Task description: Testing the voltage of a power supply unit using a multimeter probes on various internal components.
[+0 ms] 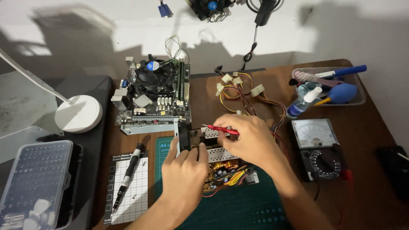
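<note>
The left hand (pixel 184 170) rests on the opened power supply (pixel 217 164), fingers curled against its perforated metal casing and steadying it on the green cutting mat (pixel 238 208) in the middle of the brown table (pixel 362 140). The right hand (pixel 251 138) is closed around a red-handled tool (pixel 220 129), its tip pointing left over the casing. Behind the supply lies a motherboard (pixel 153 93) with its cooler fan. An analog multimeter (pixel 317 145) sits to the right, and a black screwdriver (pixel 128 174) lies on a gridded screw mat (pixel 128 187) at the left.
</note>
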